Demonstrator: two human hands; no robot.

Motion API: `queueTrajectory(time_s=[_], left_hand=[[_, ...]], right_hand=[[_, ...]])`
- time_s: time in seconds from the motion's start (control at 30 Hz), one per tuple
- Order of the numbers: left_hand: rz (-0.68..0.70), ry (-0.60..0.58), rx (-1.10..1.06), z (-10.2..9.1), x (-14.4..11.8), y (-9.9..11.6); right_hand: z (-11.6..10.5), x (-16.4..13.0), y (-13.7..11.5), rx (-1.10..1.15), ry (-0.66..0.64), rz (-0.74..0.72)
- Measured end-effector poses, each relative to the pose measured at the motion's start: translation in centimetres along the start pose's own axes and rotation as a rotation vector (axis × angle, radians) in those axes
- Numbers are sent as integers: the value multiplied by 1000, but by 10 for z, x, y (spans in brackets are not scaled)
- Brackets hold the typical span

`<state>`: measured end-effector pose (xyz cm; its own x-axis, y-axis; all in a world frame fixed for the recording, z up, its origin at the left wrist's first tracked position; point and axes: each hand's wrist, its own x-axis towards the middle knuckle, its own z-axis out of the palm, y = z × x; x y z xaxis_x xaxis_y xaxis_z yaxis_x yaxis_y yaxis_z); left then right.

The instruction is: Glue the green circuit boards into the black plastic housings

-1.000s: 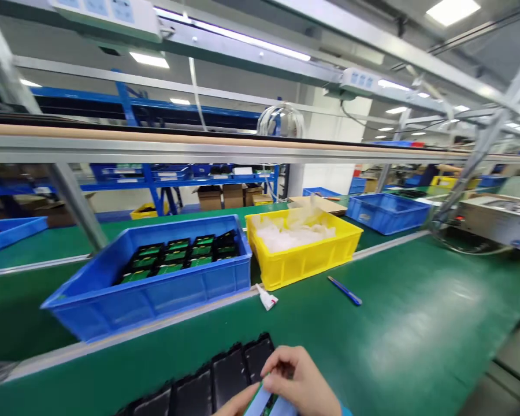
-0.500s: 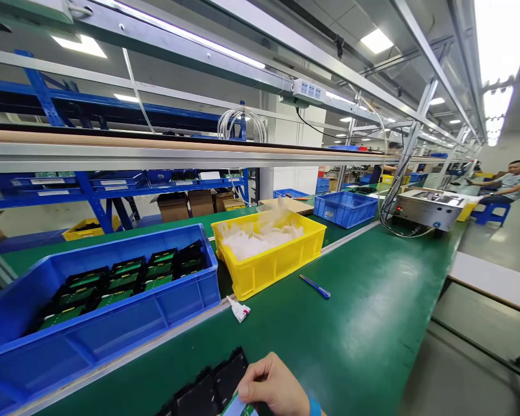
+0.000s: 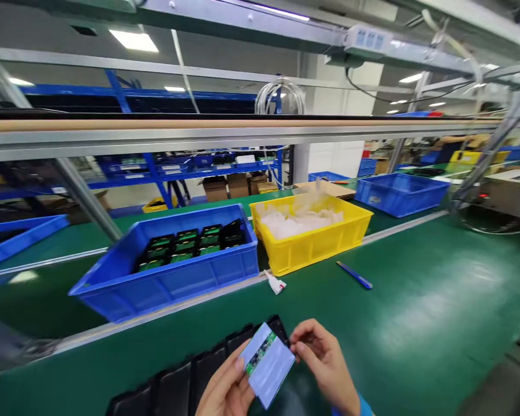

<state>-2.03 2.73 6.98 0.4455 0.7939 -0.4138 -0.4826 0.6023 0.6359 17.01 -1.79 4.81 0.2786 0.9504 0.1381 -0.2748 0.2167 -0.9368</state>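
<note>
My left hand [image 3: 230,381] grips a green circuit board [image 3: 262,352], tilted, with pale blue sheets covering it on both sides of a bare strip of components. At the board's right corner is my right hand [image 3: 323,361], thumb and fingertips pinched together. Whether it touches the board or holds something small is hard to tell. Beneath and behind the board lies a row of black plastic trays [image 3: 173,386] on the green bench.
A blue bin [image 3: 190,286] of black-framed green boards stands beyond my hands. Beside it is a yellow bin [image 3: 316,247] with whitish film. A white tube [image 3: 276,283] and a blue utility knife [image 3: 354,275] lie in front. Another blue bin [image 3: 401,196] stands farther right.
The view has swung left, so the bins sit farther right. My left hand has come into view with the board, now raised and fully visible. My right hand has shifted to the board's right corner.
</note>
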Motion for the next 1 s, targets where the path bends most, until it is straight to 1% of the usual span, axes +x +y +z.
queueTrajectory(time_s=[0.07, 0.13, 0.17, 0.2, 0.3, 0.43, 0.5, 0.57, 0.67, 0.77, 0.87, 0.93, 1.0], left_hand=[[27, -39, -28, 4, -2, 1], [26, -105, -73, 6, -3, 0], [18, -141, -97, 7, -4, -2], [8, -177, -118, 7, -5, -3], [-8, -271, -143, 10, -9, -5], [-40, -306, -68, 17, -17, -1], [-52, -315, -45, 21, -22, 2], [-58, -328, -36, 23, -26, 4], [-88, -360, -40, 24, -28, 8], [-125, -440, -63, 23, -29, 12], [-155, -526, -86, 22, -30, 16], [-188, -551, -112, 23, -32, 18], [-227, -554, -142, 26, -35, 22]], right_hand=[[0, -7, 0, -103, -27, -176], [3, -12, 1, -224, -58, -366], [5, -14, 2, -267, -66, -430], [8, -15, 4, -289, -62, -463], [15, -17, 8, -309, -11, -493], [24, -15, 9, -272, 74, -455], [28, -14, 6, -262, 82, -461], [32, -14, 0, -271, 62, -484], [36, -15, -8, -291, 60, -511], [41, -16, -12, -308, 114, -544], [43, -17, -16, -329, 116, -535], [43, -15, -18, -376, 115, -597], [40, -12, -22, -471, 127, -748]])
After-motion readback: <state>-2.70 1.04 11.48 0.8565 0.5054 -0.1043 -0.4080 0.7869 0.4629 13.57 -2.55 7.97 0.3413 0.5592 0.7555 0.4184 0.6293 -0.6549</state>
